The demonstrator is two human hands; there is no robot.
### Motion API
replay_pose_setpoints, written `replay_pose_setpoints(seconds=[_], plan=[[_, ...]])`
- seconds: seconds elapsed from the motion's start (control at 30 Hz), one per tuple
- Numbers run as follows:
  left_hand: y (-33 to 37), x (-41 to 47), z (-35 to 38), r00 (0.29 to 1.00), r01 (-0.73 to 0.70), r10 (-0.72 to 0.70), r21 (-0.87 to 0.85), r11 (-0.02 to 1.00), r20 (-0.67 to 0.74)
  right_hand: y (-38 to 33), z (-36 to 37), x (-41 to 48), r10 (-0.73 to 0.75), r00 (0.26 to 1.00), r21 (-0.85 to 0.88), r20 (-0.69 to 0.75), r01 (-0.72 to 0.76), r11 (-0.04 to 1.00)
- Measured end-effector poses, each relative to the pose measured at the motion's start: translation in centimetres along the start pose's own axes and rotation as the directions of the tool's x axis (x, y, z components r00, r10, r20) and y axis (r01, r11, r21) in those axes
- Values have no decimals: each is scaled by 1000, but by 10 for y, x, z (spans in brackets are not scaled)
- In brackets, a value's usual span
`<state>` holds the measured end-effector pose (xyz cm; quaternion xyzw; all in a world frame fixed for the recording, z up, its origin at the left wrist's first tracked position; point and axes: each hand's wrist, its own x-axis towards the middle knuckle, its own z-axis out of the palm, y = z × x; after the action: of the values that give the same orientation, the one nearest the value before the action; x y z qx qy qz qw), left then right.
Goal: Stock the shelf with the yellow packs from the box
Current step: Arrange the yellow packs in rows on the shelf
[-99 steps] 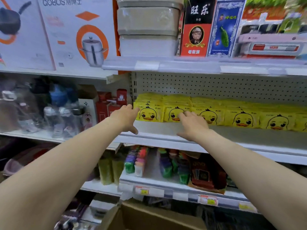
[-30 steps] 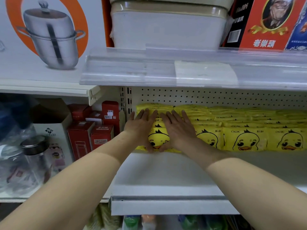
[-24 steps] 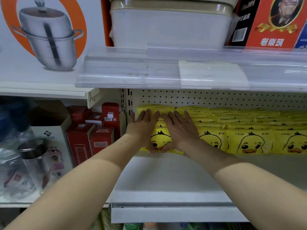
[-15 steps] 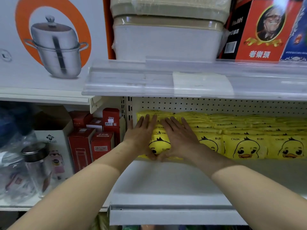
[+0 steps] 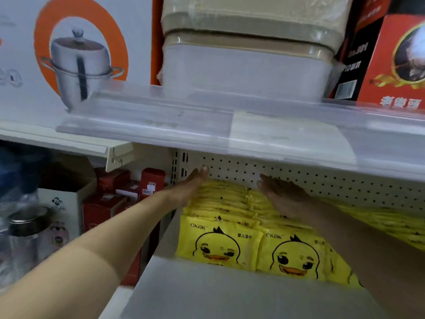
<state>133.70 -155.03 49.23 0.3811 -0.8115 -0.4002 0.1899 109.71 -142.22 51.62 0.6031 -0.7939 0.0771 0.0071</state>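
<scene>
Yellow packs (image 5: 218,245) with a duck face stand in rows on the white shelf (image 5: 230,293), reaching back to the pegboard. My left hand (image 5: 190,187) lies flat with straight fingers against the left side of the leftmost row, its fingertips near the pegboard. My right hand (image 5: 282,196) rests flat with straight fingers on the tops of the packs one row to the right. Neither hand grips a pack. More yellow packs (image 5: 379,222) run off to the right behind my right forearm. The box is out of view.
The clear-edged upper shelf (image 5: 207,125) hangs low over my hands, carrying stacked plastic tubs (image 5: 248,65) and a pot carton (image 5: 76,54). Red boxes (image 5: 110,203) and glass jars (image 5: 25,231) fill the bay on the left.
Both hands have left the front faces of the packs and slid deeper: the left to the row's side, the right onto the tops. The camera has moved closer and lower.
</scene>
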Motion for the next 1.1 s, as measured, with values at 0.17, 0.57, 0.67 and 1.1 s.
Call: replay_pose_setpoints(seconds=[0.17,0.57,0.67,1.1], plan=[[3,11,11,999,26,-25,49,998,-30,22,25,17,1,999,-12,36,0,1000],[16,1,22,990,45,-54,-73,996,-132,29,34,24,-15,1000,47,12,14,999],[18,1,22,991,43,-55,-103,994,-118,30,35,25,-9,1000,45,8,9,999],[-2,32,15,996,50,-60,-146,988,-68,28,33,23,-27,1000,28,6,27,999]])
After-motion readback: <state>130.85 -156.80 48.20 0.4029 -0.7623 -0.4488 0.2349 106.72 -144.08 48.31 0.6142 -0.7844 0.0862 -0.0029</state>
